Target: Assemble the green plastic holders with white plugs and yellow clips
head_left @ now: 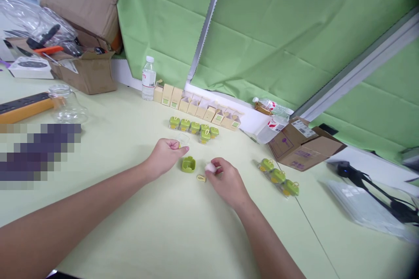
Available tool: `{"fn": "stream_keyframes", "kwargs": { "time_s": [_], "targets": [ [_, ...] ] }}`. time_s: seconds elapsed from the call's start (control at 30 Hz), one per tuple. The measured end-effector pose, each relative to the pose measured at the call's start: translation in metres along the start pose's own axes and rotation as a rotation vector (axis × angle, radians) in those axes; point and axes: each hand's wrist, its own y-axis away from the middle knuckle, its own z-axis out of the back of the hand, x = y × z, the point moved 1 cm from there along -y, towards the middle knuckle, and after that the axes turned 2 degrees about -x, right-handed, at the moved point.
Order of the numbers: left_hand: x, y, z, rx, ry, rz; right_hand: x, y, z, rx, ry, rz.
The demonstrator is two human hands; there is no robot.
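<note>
My left hand (168, 154) is closed, fingers pinching a small clear plastic cup (184, 139) by its edge. My right hand (227, 180) grips a small round white piece (210, 168) between thumb and fingers; its exact kind is unclear. Between the two hands a hollow green cap (188, 165) lies on the table, its inside facing up. A little yellow loop (201, 178) rests beside my right fingertips. Just beyond the hands stands a cluster of clear little containers with green lids (194, 127), yellow loops on top.
Several more green-lidded containers (278, 176) form a slanted row at right. Small cardboard boxes (193, 107) line the wall, with a water bottle (149, 79) at their left end. A glass jar (67, 107) and power strip (26, 107) lie left; an open carton (303, 146) stands right.
</note>
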Motion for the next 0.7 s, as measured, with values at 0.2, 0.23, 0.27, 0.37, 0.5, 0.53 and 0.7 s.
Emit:
{"fn": "stream_keyframes", "kwargs": {
  "time_s": [0.2, 0.23, 0.27, 0.37, 0.5, 0.53, 0.7],
  "targets": [
    [0.005, -0.002, 0.002, 0.012, 0.003, -0.081, -0.014, -0.008, -0.002, -0.099, 0.005, 0.031],
    [0.005, -0.004, 0.003, 0.010, 0.026, -0.108, -0.017, -0.010, -0.003, -0.098, 0.002, 0.039],
    [0.006, -0.006, 0.004, 0.010, 0.047, -0.137, -0.020, -0.010, -0.003, -0.102, -0.011, 0.043],
    [0.010, -0.011, 0.007, 0.041, 0.077, -0.196, -0.023, -0.012, 0.000, -0.174, -0.096, 0.049],
    [0.013, -0.013, 0.008, 0.085, 0.183, -0.152, -0.016, -0.009, 0.011, -0.314, -0.234, 0.059],
    [0.012, -0.013, 0.008, 0.092, 0.221, -0.135, -0.013, -0.008, 0.014, -0.334, -0.276, 0.027],
    [0.007, -0.010, 0.009, 0.137, 0.305, -0.097, -0.005, -0.004, 0.023, -0.342, -0.453, -0.192]
  ]
}}
